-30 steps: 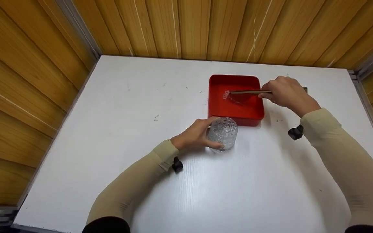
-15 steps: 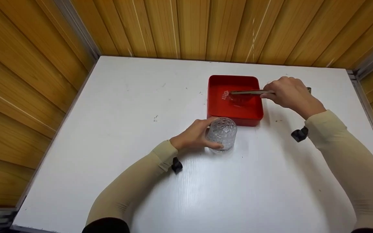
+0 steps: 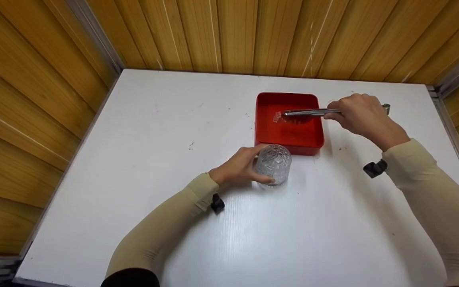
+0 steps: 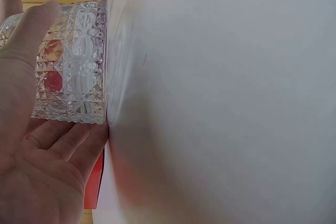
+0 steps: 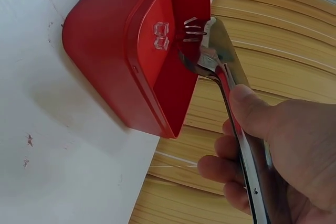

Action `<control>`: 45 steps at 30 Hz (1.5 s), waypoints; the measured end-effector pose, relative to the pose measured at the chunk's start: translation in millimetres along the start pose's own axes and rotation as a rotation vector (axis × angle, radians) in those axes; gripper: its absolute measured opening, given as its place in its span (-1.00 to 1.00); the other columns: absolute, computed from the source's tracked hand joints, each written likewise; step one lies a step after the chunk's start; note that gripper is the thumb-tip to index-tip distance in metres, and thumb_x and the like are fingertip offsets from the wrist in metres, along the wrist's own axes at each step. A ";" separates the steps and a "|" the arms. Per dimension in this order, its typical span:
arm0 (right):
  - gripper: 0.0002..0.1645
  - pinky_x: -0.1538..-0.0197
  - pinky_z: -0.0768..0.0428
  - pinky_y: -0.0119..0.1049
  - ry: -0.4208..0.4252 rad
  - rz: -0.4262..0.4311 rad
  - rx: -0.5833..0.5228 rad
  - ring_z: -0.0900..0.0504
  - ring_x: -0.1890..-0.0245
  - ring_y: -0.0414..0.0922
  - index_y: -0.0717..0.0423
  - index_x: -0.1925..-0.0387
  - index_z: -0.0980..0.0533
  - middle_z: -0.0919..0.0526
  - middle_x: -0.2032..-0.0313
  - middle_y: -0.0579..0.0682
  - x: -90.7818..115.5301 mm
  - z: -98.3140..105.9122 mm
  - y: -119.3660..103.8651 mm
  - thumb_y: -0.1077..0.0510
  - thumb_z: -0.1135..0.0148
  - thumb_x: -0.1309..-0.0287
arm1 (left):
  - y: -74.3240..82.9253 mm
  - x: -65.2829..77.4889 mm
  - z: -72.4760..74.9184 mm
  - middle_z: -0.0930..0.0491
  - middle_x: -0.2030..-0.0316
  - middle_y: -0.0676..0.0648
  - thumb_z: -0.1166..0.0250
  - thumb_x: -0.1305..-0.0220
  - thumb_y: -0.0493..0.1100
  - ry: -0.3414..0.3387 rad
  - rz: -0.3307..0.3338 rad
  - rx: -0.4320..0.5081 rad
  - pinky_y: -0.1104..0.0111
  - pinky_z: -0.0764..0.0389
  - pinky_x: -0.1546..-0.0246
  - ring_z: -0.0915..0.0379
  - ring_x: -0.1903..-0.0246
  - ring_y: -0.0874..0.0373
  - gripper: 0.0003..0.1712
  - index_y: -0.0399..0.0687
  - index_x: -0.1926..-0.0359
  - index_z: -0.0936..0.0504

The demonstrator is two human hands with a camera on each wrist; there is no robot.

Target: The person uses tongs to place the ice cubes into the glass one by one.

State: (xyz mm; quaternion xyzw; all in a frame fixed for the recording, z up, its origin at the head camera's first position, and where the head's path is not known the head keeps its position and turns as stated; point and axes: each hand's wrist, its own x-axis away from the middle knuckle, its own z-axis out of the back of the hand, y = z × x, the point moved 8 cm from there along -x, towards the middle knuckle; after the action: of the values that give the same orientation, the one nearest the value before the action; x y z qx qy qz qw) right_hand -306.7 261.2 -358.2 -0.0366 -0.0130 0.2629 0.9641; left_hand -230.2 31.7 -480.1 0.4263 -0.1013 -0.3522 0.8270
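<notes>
My left hand (image 3: 236,166) holds a clear cut-glass tumbler (image 3: 274,165), thumb on the near side and fingers on the far side. The tumbler stands upright on the table in front of a square red box (image 3: 293,149). My right hand (image 3: 361,117) grips metal serving tongs (image 3: 313,112) by their arms. One end of the tongs has fork tines (image 5: 195,32) and the other is a broad, rounded blade (image 5: 223,43); both ends are parted inside the box. Two small clear cubes (image 5: 161,35) lie side by side on the box floor, just past the tong tips.
The box sits on a white table (image 3: 153,139) toward the back. Wood-patterned panels (image 3: 233,36) stand behind the table and along its sides. A small black wrist camera (image 3: 375,168) hangs from the right sleeve, another camera (image 3: 217,204) from the left.
My right hand and forearm have shifted a little to the right, and the tongs have turned so a brighter face shows. The left hand, tumbler and cubes stay in place.
</notes>
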 end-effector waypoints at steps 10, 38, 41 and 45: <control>-0.89 0.52 -0.32 -0.20 0.094 0.048 -0.025 -0.44 0.52 -0.05 0.05 0.22 -0.73 -0.66 0.54 -0.08 11.8 14.2 -9.0 0.12 -0.43 -0.27 | 0.6 -0.3 -0.1 -0.63 -0.15 0.05 -0.64 -0.02 0.11 0.005 -0.015 0.009 0.47 -0.52 -0.15 -0.52 -0.07 0.27 -0.02 0.01 -0.42 -0.42; -0.85 0.63 -0.26 -0.33 0.247 0.231 0.014 -0.31 0.68 -0.23 0.01 0.29 -0.71 -0.51 0.63 -0.18 47.9 38.0 -55.5 0.17 -0.55 -0.11 | -1.5 -1.0 3.4 -0.63 -0.14 0.02 -0.63 -0.02 0.14 0.005 -0.010 -0.023 0.48 -0.54 -0.11 -0.52 -0.06 0.26 0.00 -0.07 -0.42 -0.41; -0.84 0.64 -0.24 -0.35 0.270 0.259 0.024 -0.28 0.70 -0.25 -0.01 0.33 -0.68 -0.47 0.65 -0.20 52.0 38.5 -60.5 0.17 -0.56 -0.09 | -2.2 -1.0 2.4 -0.62 -0.15 0.04 -0.63 -0.01 0.12 0.004 -0.014 0.005 0.49 -0.55 -0.12 -0.52 -0.08 0.28 -0.01 -0.04 -0.42 -0.41; -0.83 0.64 -0.22 -0.36 0.293 0.288 0.021 -0.25 0.71 -0.26 -0.01 0.35 -0.67 -0.45 0.65 -0.21 56.8 39.3 -66.0 0.17 -0.57 -0.07 | -2.0 -1.0 2.4 -0.62 -0.15 0.06 -0.65 0.01 0.10 0.007 -0.019 0.025 0.48 -0.55 -0.14 -0.51 -0.09 0.29 -0.02 -0.02 -0.40 -0.43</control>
State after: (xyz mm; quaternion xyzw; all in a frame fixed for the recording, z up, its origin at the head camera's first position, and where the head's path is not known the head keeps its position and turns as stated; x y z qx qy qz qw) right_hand -226.1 235.8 -313.6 -0.0657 0.1356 0.3902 0.9083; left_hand -233.0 30.1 -480.0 0.4388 -0.0990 -0.3573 0.8185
